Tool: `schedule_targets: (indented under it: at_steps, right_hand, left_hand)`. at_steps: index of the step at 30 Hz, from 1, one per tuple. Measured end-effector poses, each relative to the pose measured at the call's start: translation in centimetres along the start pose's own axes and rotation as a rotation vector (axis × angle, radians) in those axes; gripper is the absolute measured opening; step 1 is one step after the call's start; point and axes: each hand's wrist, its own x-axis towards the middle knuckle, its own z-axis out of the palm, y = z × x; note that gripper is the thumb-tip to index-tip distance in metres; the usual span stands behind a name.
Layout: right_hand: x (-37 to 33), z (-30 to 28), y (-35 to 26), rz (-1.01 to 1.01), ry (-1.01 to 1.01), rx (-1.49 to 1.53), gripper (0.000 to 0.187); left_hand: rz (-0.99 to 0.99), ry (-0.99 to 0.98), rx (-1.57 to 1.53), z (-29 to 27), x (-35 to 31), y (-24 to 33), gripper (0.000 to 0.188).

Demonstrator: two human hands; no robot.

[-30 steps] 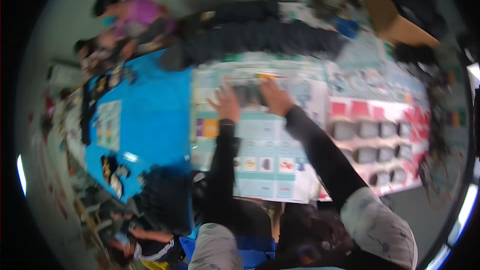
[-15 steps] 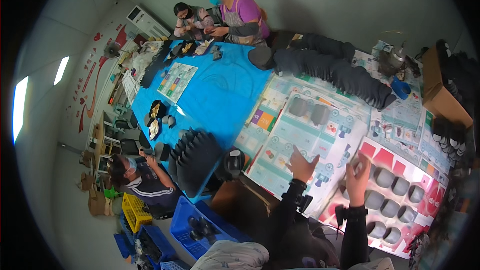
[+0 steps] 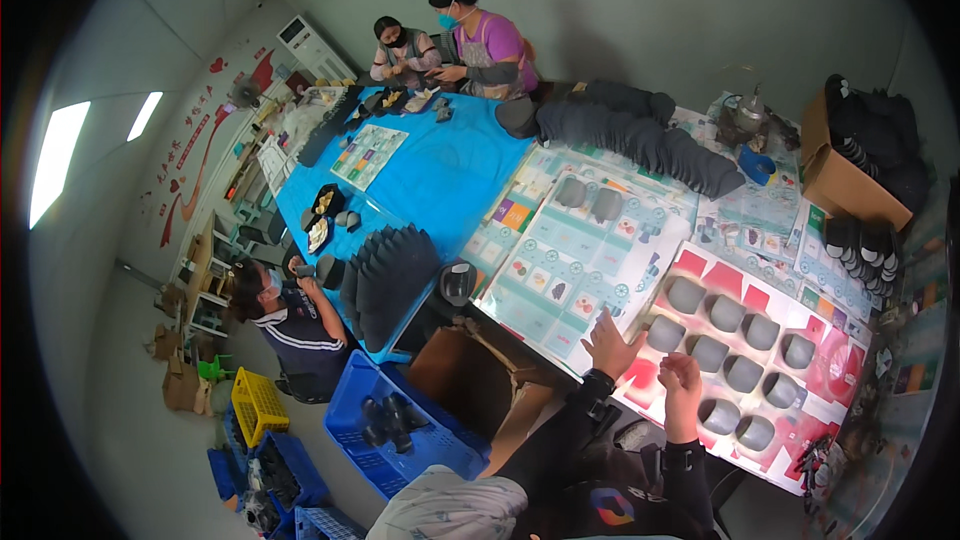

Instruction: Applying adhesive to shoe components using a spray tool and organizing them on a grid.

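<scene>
My left hand [image 3: 612, 345] is raised over the near edge of a white sheet [image 3: 560, 310] with green printed patterns, its fingers spread and nothing in them. To its right my right hand [image 3: 683, 398] hovers at the near left edge of a red-and-white board [image 3: 832, 425], fingers curled in; anything between them is hidden. Several dark grey rounded pieces [image 3: 743, 374] lie in rows on that board, one [image 3: 665, 333] just beyond the right hand. Two similar grey pieces [image 3: 605, 204] rest at the far end of the white sheet.
Long stacks of dark pieces [image 3: 640, 145] line the table's back; an open carton [image 3: 858, 185] stands far right. Another pile [image 3: 390, 280] sits on the blue tabletop [image 3: 450, 160]. Blue crate [image 3: 350, 440] and carton [image 3: 465, 380] are at my left. Three co-workers sit or stand around the table.
The view has shifted, so the table sits lower and further left. My right hand's fingers have curled in and it has come nearer the board's near edge. My left hand stays spread.
</scene>
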Motion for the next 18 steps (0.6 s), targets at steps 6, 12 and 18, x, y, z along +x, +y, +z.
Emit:
schedule_targets:
  at_steps: [6, 12, 18]
  right_hand:
    - [-1.4, -1.6, -0.2, -0.001, -0.001, 0.078, 0.017]
    - [-2.5, -1.6, -0.9, 0.169, 0.052, 0.191, 0.018]
    - [-2.6, -2.7, 0.1, 0.197, 0.079, 0.164, 0.017]
  left_hand:
    - [-0.038, -0.062, 0.008, -1.1, -2.2, 1.2, 0.113]
    - [-0.079, -0.070, 0.037, -1.6, -3.5, 1.8, 0.115]
    - [-0.070, -0.102, 0.019, -1.9, -3.9, 1.8, 0.113]
